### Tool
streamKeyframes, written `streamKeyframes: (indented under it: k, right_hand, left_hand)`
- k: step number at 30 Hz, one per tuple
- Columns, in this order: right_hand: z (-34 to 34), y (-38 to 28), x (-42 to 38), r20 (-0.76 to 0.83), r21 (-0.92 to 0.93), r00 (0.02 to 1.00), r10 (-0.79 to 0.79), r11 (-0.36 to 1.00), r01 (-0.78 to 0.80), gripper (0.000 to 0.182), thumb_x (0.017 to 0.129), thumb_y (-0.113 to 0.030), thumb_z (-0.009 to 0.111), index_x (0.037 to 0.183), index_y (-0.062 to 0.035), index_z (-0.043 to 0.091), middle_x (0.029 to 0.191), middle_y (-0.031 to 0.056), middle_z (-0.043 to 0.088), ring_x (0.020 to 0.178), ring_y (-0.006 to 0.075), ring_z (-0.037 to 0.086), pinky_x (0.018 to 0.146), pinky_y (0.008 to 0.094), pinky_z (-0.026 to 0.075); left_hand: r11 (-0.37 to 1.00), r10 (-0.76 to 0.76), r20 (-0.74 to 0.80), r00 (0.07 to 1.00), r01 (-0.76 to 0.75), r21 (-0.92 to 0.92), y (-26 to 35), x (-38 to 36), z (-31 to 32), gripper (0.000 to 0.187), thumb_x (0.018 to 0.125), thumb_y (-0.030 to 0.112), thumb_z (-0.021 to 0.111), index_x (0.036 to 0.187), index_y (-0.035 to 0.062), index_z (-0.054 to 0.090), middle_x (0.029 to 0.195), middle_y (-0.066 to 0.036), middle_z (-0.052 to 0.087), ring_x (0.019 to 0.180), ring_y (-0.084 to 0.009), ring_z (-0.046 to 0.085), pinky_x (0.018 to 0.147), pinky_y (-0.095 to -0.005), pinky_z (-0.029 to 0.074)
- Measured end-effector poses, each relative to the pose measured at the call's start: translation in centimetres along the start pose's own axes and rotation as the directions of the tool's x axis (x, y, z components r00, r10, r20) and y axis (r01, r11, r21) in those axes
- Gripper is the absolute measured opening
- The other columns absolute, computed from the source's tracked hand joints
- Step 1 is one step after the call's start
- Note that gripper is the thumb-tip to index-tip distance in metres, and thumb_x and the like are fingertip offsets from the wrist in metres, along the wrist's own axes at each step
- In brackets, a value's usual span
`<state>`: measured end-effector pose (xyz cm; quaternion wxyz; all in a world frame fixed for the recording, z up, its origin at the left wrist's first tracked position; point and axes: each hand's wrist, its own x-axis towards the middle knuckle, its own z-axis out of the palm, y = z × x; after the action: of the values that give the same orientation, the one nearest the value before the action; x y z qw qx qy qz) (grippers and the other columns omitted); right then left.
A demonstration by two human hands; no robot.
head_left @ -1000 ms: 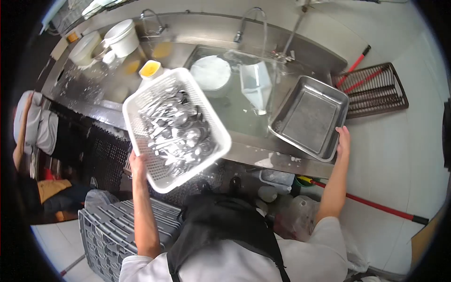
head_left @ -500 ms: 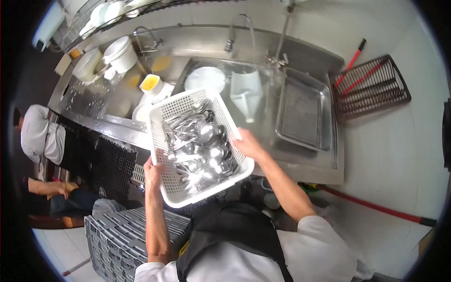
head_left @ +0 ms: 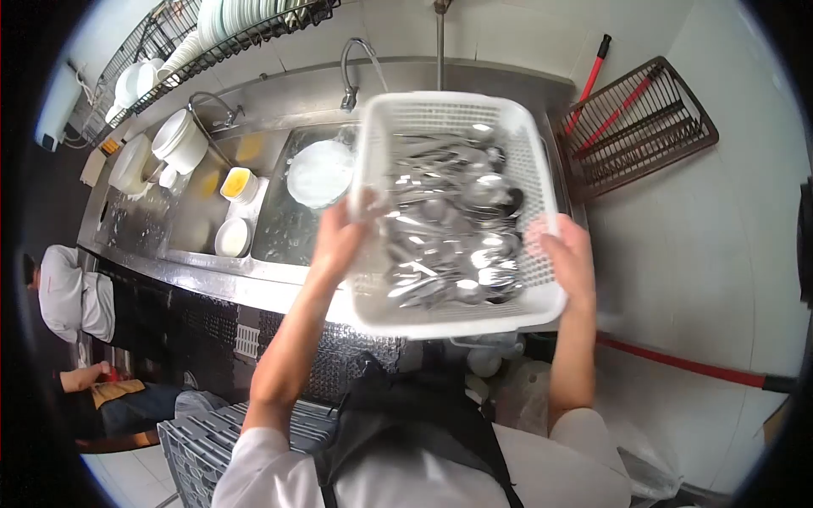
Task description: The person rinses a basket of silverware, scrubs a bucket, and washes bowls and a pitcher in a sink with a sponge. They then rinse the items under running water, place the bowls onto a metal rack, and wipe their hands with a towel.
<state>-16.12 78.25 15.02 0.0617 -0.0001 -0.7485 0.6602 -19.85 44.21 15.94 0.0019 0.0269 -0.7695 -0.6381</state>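
Note:
A white perforated plastic basket [head_left: 461, 320] is held up in front of me, over the right part of the steel counter. Inside it lies a heap of metal cutlery [head_left: 461, 216], mostly spoons, somewhat smeared by motion. My left hand [head_left: 345, 233] grips the basket's left side, partly blurred. On the opposite side, my right hand [head_left: 567, 258] is closed around the rim, thumb on top. The basket hides most of the counter behind it.
Left of the basket, a sink [head_left: 284, 212] holds a round white item [head_left: 320, 173]. Further left stand a yellow-filled tub [head_left: 240, 184], a white bowl [head_left: 231, 238] and white buckets [head_left: 180, 142]. A brown rack [head_left: 639, 127] leans at right. Two people are at far left; a grey crate [head_left: 203, 444] is below.
Both hands have carried the basket of cutlery to the right and turned it straighter. It now covers the metal pan seen on the counter before. My view has shifted slightly too.

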Motion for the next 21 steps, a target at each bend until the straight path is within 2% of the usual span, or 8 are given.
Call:
streamKeyframes:
  k: [2,6,10,12,14,16,18,21]
  right_hand:
    - [-3.0,0.6,1.2,-0.039,-0.049,0.995,0.092,0.994,-0.094,0.023,0.077,0.002,0.050,0.098,0.0040,0.059,0.083,0.0063,0.063,0.071,0.0114,0.060,0.064,0.0253,0.048]
    - [-8.7,7.3,4.6,-0.064,-0.201,0.980,0.190,0.959,-0.200,0.016,0.075,0.000,0.052,0.087,0.0034,0.062,0.076,0.0071,0.064,0.069,0.0124,0.060,0.064,0.0270,0.048]
    - [-9.9,7.7,7.7,-0.180,-0.323,0.974,0.139,0.927,-0.192,0.011,0.073,-0.004,0.058,0.079,0.0033,0.063,0.070,0.0077,0.063,0.069,0.0133,0.060,0.065,0.0303,0.047]
    - [-10.3,7.7,10.2,-0.126,-0.803,0.988,-0.086,0.593,-0.051,0.014,0.077,-0.009,0.062,0.086,0.0013,0.063,0.080,0.0142,0.066,0.075,0.0304,0.063,0.072,0.0373,0.048]
    - [-9.4,7.5,13.2,-0.263,-0.888,0.868,-0.422,0.457,-0.047,0.019,0.080,-0.011,0.061,0.096,-0.0010,0.061,0.091,0.0179,0.064,0.085,0.0371,0.060,0.077,0.0411,0.047]
    - [-6.3,4.7,16.7,-0.174,-0.831,0.845,-0.505,0.536,0.149,0.023,0.081,-0.011,0.059,0.103,-0.0024,0.058,0.098,0.0190,0.063,0.091,0.0365,0.059,0.079,0.0417,0.046]
    - [0.8,0.5,18.9,-0.043,-0.716,0.909,-0.414,0.647,0.261,0.021,0.082,-0.010,0.058,0.101,-0.0019,0.059,0.097,0.0184,0.064,0.091,0.0360,0.061,0.080,0.0402,0.047]
    - [10.8,2.8,25.5,0.255,-0.501,0.907,-0.335,0.757,0.420,0.026,0.081,-0.013,0.059,0.104,-0.0009,0.059,0.098,0.0184,0.065,0.095,0.0307,0.063,0.083,0.0367,0.048]
  left_hand:
    - [0.999,-0.040,0.073,0.997,0.040,-0.007,-2.6,4.0,3.9,0.037,0.071,0.010,0.052,0.105,-0.0018,0.061,0.082,-0.013,0.065,0.074,-0.0192,0.062,0.066,-0.0337,0.048]
    - [0.972,-0.164,0.208,0.964,0.122,0.200,-5.4,9.9,10.2,0.036,0.074,0.003,0.051,0.108,-0.0041,0.060,0.093,-0.010,0.064,0.075,-0.0166,0.060,0.065,-0.0315,0.049]
    - [0.972,0.044,0.060,0.997,-0.057,0.228,-7.7,13.8,13.9,0.037,0.075,0.009,0.057,0.109,-0.0045,0.058,0.096,-0.021,0.065,0.094,-0.0288,0.063,0.081,-0.0366,0.049]
    - [0.960,0.278,-0.085,0.957,-0.278,0.019,-5.9,12.8,13.3,0.041,0.079,0.010,0.057,0.118,-0.0031,0.054,0.107,-0.023,0.062,0.105,-0.0302,0.059,0.086,-0.0369,0.048]
    - [0.974,0.225,-0.012,0.974,-0.225,-0.029,-6.1,12.5,10.4,0.038,0.086,0.012,0.054,0.121,-0.0014,0.052,0.113,-0.019,0.060,0.107,-0.0235,0.057,0.092,-0.0331,0.044]
    - [0.961,0.269,0.017,0.963,-0.269,0.067,-7.1,8.7,6.7,0.038,0.086,0.013,0.054,0.122,0.0010,0.052,0.115,-0.019,0.060,0.110,-0.0295,0.056,0.093,-0.0378,0.045]
    - [0.986,0.112,-0.071,0.991,-0.102,0.128,-10.2,4.8,3.0,0.035,0.084,0.009,0.053,0.118,0.0007,0.054,0.113,-0.017,0.061,0.107,-0.0322,0.057,0.092,-0.0402,0.045]
    - [0.772,0.277,-0.223,0.935,-0.078,0.631,-18.0,-0.9,-2.7,0.034,0.077,0.003,0.054,0.111,0.0010,0.057,0.111,-0.020,0.058,0.109,-0.0383,0.049,0.097,-0.0458,0.037]
